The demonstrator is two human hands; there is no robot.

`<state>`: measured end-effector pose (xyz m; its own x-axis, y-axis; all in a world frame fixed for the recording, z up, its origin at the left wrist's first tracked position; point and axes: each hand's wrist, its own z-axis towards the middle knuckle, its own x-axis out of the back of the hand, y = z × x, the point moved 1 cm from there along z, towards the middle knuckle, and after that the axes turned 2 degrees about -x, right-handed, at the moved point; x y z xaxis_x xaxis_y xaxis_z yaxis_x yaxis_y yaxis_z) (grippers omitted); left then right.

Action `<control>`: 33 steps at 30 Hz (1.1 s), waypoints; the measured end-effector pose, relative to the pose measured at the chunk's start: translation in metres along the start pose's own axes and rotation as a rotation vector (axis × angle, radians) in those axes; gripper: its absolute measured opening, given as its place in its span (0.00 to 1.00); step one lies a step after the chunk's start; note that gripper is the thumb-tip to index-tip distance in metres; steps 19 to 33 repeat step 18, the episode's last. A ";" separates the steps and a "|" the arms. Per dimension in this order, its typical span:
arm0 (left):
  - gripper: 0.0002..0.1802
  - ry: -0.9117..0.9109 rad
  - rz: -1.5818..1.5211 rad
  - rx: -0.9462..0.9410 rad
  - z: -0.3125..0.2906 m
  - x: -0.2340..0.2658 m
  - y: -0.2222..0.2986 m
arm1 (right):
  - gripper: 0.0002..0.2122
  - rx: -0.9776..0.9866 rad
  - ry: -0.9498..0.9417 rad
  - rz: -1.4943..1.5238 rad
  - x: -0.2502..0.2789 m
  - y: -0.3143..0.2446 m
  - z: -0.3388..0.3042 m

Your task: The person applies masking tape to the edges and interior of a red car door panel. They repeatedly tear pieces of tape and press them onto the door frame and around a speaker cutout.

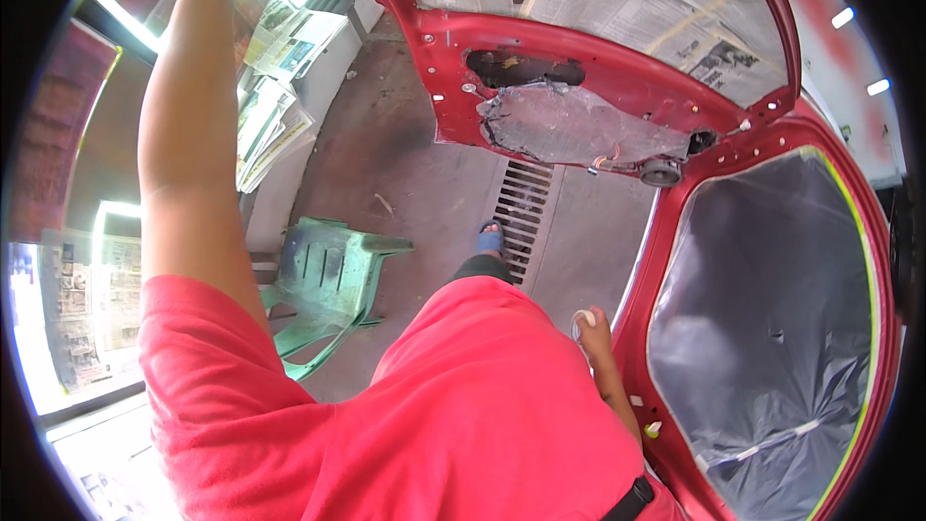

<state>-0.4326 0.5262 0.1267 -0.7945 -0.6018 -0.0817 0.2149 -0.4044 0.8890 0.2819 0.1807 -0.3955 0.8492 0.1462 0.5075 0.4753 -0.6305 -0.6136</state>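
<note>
My right hand (597, 336) is low beside the red door frame, its fingers closed round a roll of tape (578, 324) with a pale rim. My left arm reaches up along the left side, and its hand lies beyond the top edge of the picture. Ahead of me stands an open red car door (449, 77), its window covered with taped newspaper (617, 10). A grey sheet (579, 118) partly covers the door's inner panel, and loose wires hang near a round black speaker (661, 172).
Clear plastic sheeting (762, 328) covers the opening on the right. At left are a green plastic chair (333, 265) and newspapers stacked on a ledge (275, 125). A metal drain grate (524, 207) runs through the floor near my foot in a blue sandal (491, 239).
</note>
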 end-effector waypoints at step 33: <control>0.32 -0.137 0.080 -0.470 -0.048 0.015 0.020 | 0.14 -0.079 0.168 -0.040 -0.137 0.126 -0.180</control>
